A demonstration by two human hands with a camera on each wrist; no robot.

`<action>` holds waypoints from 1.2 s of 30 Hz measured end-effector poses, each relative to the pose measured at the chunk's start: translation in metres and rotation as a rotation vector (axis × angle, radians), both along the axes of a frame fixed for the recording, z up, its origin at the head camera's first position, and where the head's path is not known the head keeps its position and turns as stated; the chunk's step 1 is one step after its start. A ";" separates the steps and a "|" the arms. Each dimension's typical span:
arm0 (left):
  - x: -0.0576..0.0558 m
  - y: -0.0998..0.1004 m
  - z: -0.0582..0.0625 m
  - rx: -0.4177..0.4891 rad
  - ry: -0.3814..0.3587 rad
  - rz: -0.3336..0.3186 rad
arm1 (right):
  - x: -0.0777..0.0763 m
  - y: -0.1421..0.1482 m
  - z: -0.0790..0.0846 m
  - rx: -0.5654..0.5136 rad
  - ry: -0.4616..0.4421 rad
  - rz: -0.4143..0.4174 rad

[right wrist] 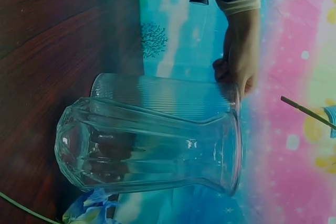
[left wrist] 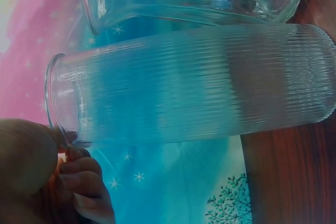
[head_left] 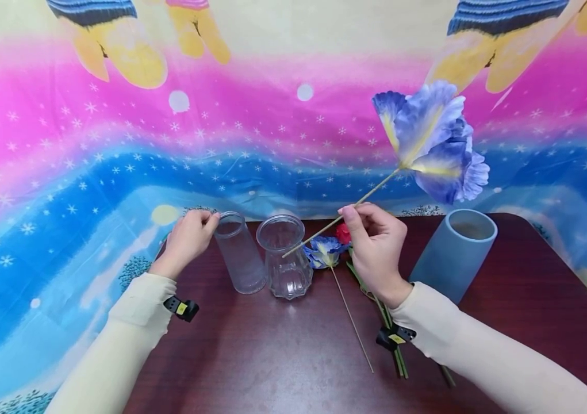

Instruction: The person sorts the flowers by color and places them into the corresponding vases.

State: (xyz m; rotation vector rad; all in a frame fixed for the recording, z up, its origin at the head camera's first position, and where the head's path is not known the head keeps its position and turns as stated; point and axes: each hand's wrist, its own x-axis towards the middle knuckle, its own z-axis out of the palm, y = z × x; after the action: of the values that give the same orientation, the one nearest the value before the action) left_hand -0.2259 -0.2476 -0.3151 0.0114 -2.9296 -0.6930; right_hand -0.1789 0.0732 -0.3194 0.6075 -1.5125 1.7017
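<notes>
My left hand (head_left: 190, 237) pinches the rim of a tall ribbed glass vase (left wrist: 173, 87) between thumb and fingers; the vase stands on the table. In my right hand (head_left: 378, 247) the thin stem of a blue-purple artificial flower (head_left: 430, 141) is pinched between thumb and fingers. Its bloom points up and right, while the stem's lower end reaches down left, appearing in front of the fluted clear glass vase (head_left: 290, 270). That vase stands just right of the ribbed one. In the right wrist view only the stem's tip (right wrist: 294, 103) shows near the edge.
Another blue flower (head_left: 324, 251) lies on the dark wooden table (head_left: 272, 356) beside the fluted vase. A red flower (head_left: 342, 233) and green stems (head_left: 401, 362) lie partly hidden behind my right hand and wrist. A grey-blue vase (head_left: 453, 259) stands at right. A printed cloth (head_left: 252, 132) hangs behind.
</notes>
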 end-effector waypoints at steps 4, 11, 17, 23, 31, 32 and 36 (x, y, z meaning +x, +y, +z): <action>0.000 0.000 0.000 0.002 0.007 -0.001 | -0.003 0.000 0.003 0.026 -0.010 -0.005; 0.001 0.000 0.001 0.007 0.009 0.000 | -0.008 -0.005 0.010 0.054 -0.022 0.013; 0.001 -0.001 0.000 0.009 0.007 -0.003 | -0.013 -0.012 0.015 0.084 -0.024 0.032; 0.001 -0.002 0.000 0.011 0.010 -0.009 | -0.020 -0.019 0.020 0.114 -0.050 0.034; 0.000 -0.002 0.001 0.004 -0.006 -0.004 | -0.030 -0.026 0.024 0.173 -0.066 0.075; 0.000 -0.002 0.001 0.004 -0.010 -0.005 | -0.032 -0.026 0.024 0.181 -0.071 0.073; -0.001 -0.001 0.001 0.004 -0.017 -0.008 | -0.035 -0.029 0.026 0.206 -0.083 0.064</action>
State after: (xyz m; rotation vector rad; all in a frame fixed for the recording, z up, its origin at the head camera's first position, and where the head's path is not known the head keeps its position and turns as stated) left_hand -0.2271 -0.2491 -0.3143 0.0064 -2.9456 -0.7034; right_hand -0.2140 0.0443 -0.2935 0.7064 -1.7593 1.6483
